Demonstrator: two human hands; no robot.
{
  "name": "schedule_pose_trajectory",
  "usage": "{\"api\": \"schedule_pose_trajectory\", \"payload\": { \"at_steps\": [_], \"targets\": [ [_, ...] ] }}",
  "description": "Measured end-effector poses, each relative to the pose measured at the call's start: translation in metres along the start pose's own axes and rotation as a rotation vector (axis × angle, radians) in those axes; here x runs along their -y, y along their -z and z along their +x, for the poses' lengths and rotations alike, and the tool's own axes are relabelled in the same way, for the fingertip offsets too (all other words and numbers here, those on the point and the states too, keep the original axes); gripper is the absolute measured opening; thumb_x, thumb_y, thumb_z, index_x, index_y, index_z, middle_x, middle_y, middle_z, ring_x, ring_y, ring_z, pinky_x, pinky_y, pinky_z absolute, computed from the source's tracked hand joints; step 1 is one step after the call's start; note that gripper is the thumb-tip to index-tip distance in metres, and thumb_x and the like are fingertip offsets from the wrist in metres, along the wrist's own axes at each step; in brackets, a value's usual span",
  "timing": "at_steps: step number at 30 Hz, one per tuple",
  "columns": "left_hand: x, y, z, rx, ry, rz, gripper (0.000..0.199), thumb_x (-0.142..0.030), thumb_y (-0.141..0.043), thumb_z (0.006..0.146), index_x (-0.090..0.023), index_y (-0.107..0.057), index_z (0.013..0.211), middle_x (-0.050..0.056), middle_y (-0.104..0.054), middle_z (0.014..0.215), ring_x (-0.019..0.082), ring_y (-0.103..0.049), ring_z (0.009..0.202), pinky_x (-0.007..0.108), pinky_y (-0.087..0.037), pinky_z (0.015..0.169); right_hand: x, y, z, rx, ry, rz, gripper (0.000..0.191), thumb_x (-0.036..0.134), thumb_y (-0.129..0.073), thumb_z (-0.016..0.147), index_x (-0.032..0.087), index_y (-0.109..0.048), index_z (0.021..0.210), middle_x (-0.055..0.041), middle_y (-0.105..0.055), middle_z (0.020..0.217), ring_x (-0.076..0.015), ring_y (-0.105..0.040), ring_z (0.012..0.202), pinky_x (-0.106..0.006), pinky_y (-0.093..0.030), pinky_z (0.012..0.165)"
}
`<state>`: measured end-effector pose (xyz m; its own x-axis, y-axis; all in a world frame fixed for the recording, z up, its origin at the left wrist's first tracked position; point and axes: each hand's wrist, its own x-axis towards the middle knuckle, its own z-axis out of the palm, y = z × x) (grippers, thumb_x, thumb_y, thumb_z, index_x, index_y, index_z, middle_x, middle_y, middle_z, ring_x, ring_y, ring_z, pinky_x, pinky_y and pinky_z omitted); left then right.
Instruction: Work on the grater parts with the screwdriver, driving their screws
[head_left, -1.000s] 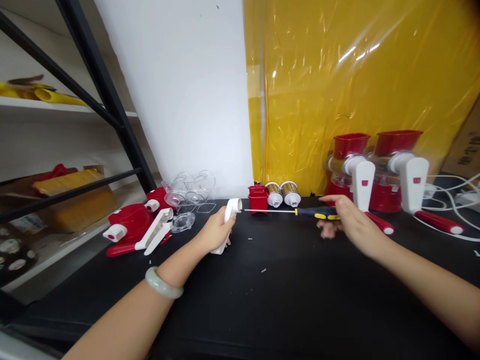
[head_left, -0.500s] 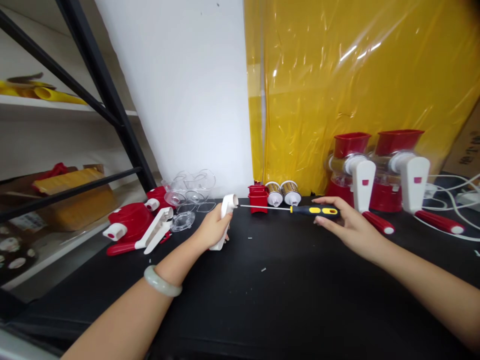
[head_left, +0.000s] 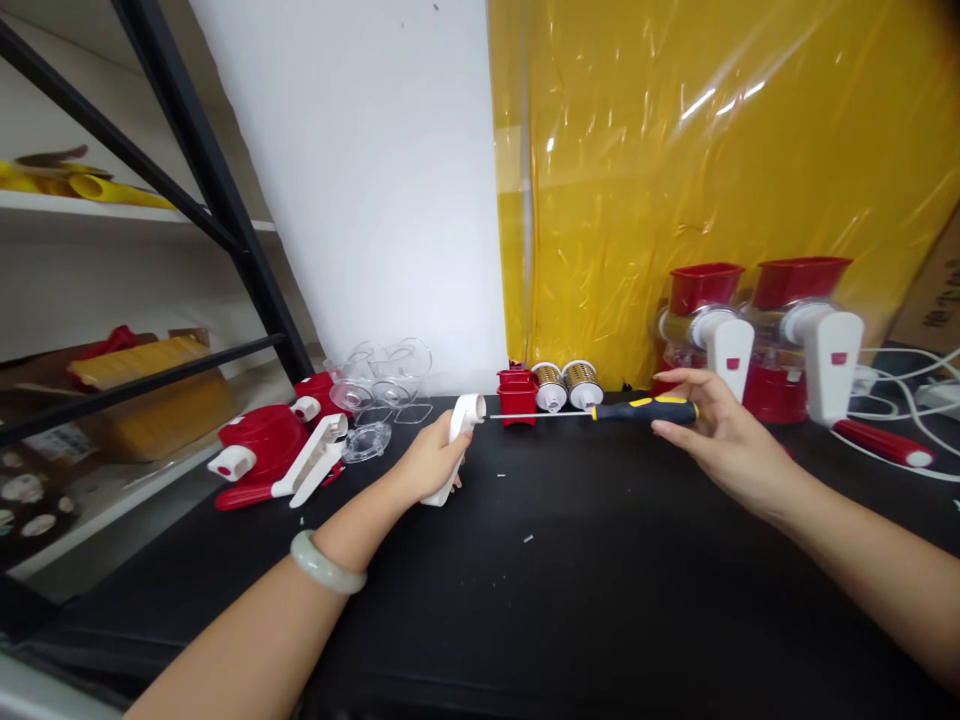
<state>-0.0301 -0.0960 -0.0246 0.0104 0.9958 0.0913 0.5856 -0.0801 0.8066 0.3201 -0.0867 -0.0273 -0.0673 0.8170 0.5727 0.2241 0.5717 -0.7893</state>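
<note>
My left hand (head_left: pixel 436 455) is closed round a white plastic crank arm (head_left: pixel 466 420), its round socket end turned up and to the right. In my right hand (head_left: pixel 712 425) is a screwdriver (head_left: pixel 645 410) with a black and yellow handle, gripped by the butt end between fingers and thumb. The thin shaft lies level and points left. Its tip is close to the socket end of the crank arm; whether they touch I cannot tell. Two small screw-like pieces lie on the black table (head_left: pixel 570 600) below.
Red grater bodies (head_left: pixel 266 440) and clear plastic parts (head_left: pixel 379 385) lie at the left. Behind the screwdriver are red hoppers (head_left: pixel 517 395) and grater drums (head_left: pixel 581 385). Two assembled rotary graters (head_left: pixel 799 340) and white cables (head_left: pixel 900 400) stand right. A black shelf frame (head_left: pixel 217 210) rises left.
My right hand has shifted a little to the right with the screwdriver, and its handle has rolled. My left hand has tilted the crank arm slightly to the right.
</note>
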Motion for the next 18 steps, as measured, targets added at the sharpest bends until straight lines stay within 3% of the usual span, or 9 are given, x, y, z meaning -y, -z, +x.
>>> {"api": "schedule_pose_trajectory", "payload": {
  "at_steps": [4,8,10,14,18],
  "targets": [
    [0.001,-0.0014,-0.0006,0.031,-0.033,0.012,0.026,-0.04,-0.054,0.089,-0.02,-0.049,0.105,-0.005,-0.053,0.063,0.015,-0.058,0.042,0.026,-0.047,0.041,-0.0037,-0.0036,-0.0007,-0.008,-0.146,0.152,0.055,0.06,-0.074,0.076,0.03,-0.053,0.117,-0.0038,-0.064,0.102,-0.0216,-0.067,0.086,-0.037,-0.058,0.077],
    [-0.0008,-0.001,-0.0014,0.019,-0.015,0.008,0.029,-0.04,-0.053,0.089,-0.02,-0.048,0.111,-0.004,-0.055,0.063,0.017,-0.059,0.043,0.027,-0.047,0.04,-0.0062,-0.0013,-0.0024,0.074,-0.236,-0.005,0.054,0.074,-0.04,0.09,0.024,-0.056,0.099,0.0013,-0.058,0.064,-0.0162,-0.057,0.049,-0.031,-0.05,0.05],
    [-0.0016,-0.0009,-0.0019,0.02,-0.02,0.007,0.03,-0.04,-0.053,0.089,-0.02,-0.048,0.111,-0.005,-0.054,0.062,0.016,-0.059,0.043,0.026,-0.046,0.04,-0.0052,0.0021,-0.0022,0.102,-0.209,-0.148,0.055,0.073,-0.036,0.092,0.023,-0.059,0.091,0.0032,-0.051,0.055,-0.014,-0.049,0.042,-0.028,-0.043,0.043],
    [-0.0018,-0.0012,-0.0019,0.021,-0.021,0.001,0.027,-0.039,-0.055,0.089,-0.021,-0.05,0.108,-0.005,-0.055,0.063,0.016,-0.058,0.042,0.026,-0.046,0.04,-0.0046,0.0059,0.0004,0.005,-0.071,-0.142,0.046,0.066,-0.059,0.086,0.026,-0.058,0.109,-0.0008,-0.062,0.077,-0.0178,-0.062,0.063,-0.032,-0.054,0.062],
    [-0.001,-0.0017,-0.0017,0.024,-0.023,-0.015,0.024,-0.039,-0.054,0.089,-0.022,-0.05,0.105,-0.005,-0.054,0.064,0.016,-0.058,0.041,0.027,-0.047,0.04,-0.0096,0.0036,0.0027,-0.015,-0.087,0.031,0.054,0.059,-0.075,0.076,0.029,-0.056,0.116,-0.0054,-0.066,0.107,-0.0232,-0.068,0.089,-0.04,-0.058,0.083]
  ]
}}
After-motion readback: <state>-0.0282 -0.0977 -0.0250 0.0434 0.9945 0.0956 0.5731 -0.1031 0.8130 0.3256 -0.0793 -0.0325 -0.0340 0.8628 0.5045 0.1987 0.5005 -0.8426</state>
